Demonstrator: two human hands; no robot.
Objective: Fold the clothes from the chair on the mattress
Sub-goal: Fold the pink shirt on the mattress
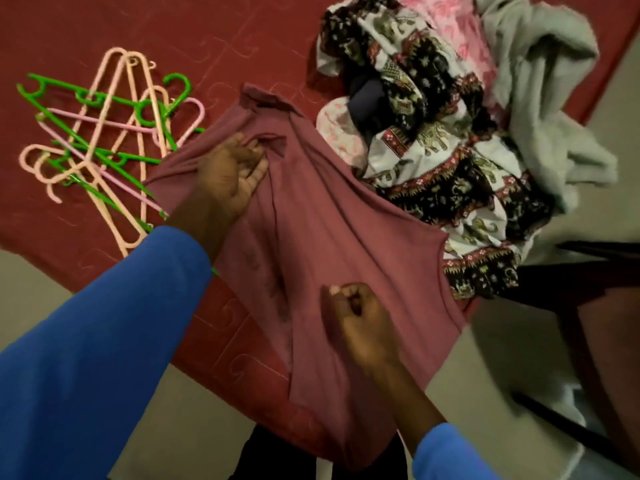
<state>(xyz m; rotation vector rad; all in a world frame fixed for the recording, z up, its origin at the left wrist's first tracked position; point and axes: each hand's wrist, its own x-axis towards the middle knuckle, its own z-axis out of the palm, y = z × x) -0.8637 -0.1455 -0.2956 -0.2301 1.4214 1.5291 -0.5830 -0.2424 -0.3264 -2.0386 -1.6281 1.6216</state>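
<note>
A dusty-pink garment (pixel 332 244) is stretched out over the corner of the dark red mattress (pixel 104 29). My left hand (pixel 232 174) holds a fold of it near its upper part, fingers curled into the cloth. My right hand (pixel 360 313) pinches the same garment lower down, fist closed on the fabric. Both arms wear blue sleeves. To the right lies a heap of clothes: an elephant-print cloth (pixel 433 133), a pink patterned piece (pixel 464 39) and a grey garment (pixel 547 98).
A tangle of green, peach and pink plastic hangers (pixel 104 140) lies on the mattress at the left. A dark chair (pixel 588 306) stands at the right edge. Pale floor (pixel 41 271) shows beside the mattress corner.
</note>
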